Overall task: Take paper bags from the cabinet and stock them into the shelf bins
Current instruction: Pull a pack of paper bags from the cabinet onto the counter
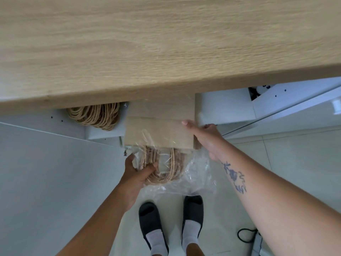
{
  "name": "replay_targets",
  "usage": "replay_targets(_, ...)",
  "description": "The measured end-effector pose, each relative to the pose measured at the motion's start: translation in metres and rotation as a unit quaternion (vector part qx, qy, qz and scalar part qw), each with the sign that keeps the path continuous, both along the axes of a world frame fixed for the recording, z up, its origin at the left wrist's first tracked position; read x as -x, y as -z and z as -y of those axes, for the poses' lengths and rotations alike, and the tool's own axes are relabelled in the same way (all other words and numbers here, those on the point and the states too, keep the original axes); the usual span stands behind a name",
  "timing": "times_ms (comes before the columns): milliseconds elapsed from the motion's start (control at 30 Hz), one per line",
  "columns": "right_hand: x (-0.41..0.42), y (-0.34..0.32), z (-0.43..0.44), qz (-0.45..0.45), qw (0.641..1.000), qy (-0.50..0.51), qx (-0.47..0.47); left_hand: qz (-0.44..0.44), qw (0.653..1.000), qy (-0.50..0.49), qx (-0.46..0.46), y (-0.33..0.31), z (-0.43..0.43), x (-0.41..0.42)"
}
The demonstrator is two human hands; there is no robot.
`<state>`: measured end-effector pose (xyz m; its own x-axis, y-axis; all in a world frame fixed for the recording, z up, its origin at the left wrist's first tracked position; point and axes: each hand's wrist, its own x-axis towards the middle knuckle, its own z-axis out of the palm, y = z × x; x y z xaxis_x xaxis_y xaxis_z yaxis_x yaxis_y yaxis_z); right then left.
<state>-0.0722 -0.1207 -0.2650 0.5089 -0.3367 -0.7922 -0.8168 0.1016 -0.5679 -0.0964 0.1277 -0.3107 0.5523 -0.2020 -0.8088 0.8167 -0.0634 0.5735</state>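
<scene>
A stack of brown paper bags in a clear plastic wrap sticks out of the open white cabinet below a wooden countertop. My left hand grips the twine handles at the stack's near end through the plastic. My right hand holds the stack's right edge, thumb on top. A second bundle of bags with twine handles lies inside the cabinet to the left; only its handles show.
The wooden countertop fills the upper half and hides the cabinet's inside. An open white cabinet door stands at left, another at right. My feet in dark slippers stand on the tiled floor; a black cable lies at right.
</scene>
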Motion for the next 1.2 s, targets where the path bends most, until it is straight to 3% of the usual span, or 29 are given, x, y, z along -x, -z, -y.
replay_targets(233,0.005,0.024,-0.004,-0.041,0.996,0.013,-0.083,-0.022,0.994,0.104,0.026,-0.007,-0.017,0.003)
replay_targets(400,0.008,0.037,0.001,-0.024,0.995,0.024,-0.090,0.007,1.000,0.015,-0.017,-0.016,-0.025,-0.060)
replay_targets(600,0.014,0.033,0.004,0.006,0.992,0.005,-0.123,-0.007,0.993,0.118,0.001,-0.040,0.000,-0.098)
replay_targets(767,0.039,0.020,0.002,-0.002,0.989,-0.035,-0.144,0.012,0.988,0.106,-0.111,-0.036,0.002,-0.068)
replay_targets(1000,0.100,-0.025,-0.007,-0.011,0.993,-0.026,-0.117,0.006,0.985,0.100,-0.139,-0.089,0.012,0.013)
replay_targets(1200,0.157,-0.093,-0.019,0.039,0.997,0.014,-0.066,0.025,0.989,0.062,-0.132,-0.149,0.014,0.068)
